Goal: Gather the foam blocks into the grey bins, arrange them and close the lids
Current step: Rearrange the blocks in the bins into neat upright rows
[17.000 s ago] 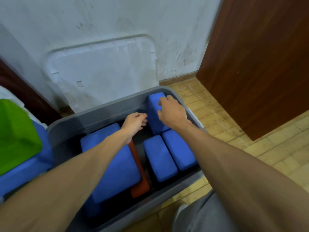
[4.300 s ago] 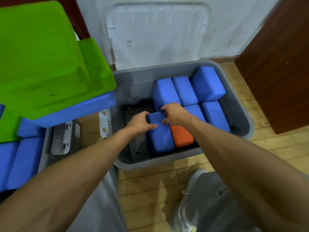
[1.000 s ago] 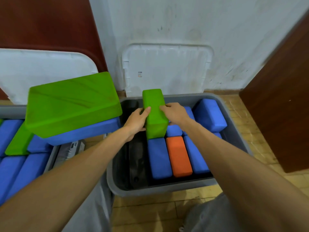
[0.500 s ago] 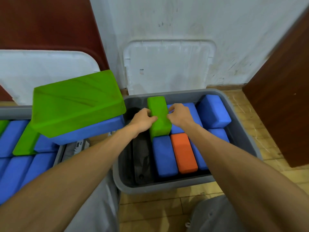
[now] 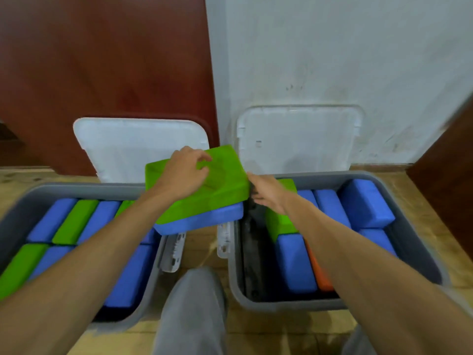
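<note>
Two grey bins stand side by side on the floor. The left bin (image 5: 33, 193) holds several blue and green foam blocks. In the right bin (image 5: 281, 303) lie several blue blocks (image 5: 363, 203), an orange block (image 5: 320, 275) and a small green block (image 5: 279, 221). A large green block (image 5: 225, 185) lies on a large blue block (image 5: 204, 221) across the left bin's right rim. My left hand (image 5: 184, 172) sits on top of the large green block with its fingers curled into the foam. My right hand (image 5: 268, 193) grips that block's right edge.
Two white lids lean upright behind the bins, the left lid (image 5: 133, 144) against a dark red panel (image 5: 102, 60) and the right lid (image 5: 299, 139) against the white wall. A brown cabinet (image 5: 448, 162) stands at the right. My grey-trousered leg (image 5: 192, 311) is between the bins.
Both hands have let go of the small green block, which now lies in the right bin. They have moved left onto the large green block.
</note>
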A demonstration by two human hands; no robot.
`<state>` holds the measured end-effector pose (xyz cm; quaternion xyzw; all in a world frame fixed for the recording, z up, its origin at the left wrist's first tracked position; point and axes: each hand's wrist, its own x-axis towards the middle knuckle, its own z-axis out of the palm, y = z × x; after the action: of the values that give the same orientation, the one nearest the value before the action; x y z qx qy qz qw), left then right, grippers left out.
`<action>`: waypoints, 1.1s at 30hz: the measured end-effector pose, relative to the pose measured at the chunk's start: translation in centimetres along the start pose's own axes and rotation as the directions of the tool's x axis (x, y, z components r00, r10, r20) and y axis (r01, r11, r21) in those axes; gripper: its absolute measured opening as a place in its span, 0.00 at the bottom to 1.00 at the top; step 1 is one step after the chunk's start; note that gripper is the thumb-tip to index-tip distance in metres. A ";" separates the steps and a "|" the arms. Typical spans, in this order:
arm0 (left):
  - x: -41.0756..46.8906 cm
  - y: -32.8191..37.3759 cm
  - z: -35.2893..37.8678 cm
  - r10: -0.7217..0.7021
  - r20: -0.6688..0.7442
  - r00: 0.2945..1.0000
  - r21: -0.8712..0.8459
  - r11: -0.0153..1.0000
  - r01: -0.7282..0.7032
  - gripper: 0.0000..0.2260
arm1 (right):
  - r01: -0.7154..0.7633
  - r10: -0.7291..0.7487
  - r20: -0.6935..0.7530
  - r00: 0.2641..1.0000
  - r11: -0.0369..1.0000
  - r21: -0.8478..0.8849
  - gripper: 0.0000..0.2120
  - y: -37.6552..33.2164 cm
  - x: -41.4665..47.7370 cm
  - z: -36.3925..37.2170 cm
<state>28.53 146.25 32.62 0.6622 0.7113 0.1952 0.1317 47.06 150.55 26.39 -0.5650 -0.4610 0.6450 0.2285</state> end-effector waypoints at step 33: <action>-0.1 11.8 -0.9 0.042 -0.016 0.999 -0.790 0.612 -0.038 0.25 | 0.474 -0.470 -0.124 0.874 0.881 0.002 0.14 -7.7 -10.1 -8.1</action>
<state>38.63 146.66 38.70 0.5529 0.5374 0.4898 0.4069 55.53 148.65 38.69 -0.4695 -0.5597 0.5421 0.4152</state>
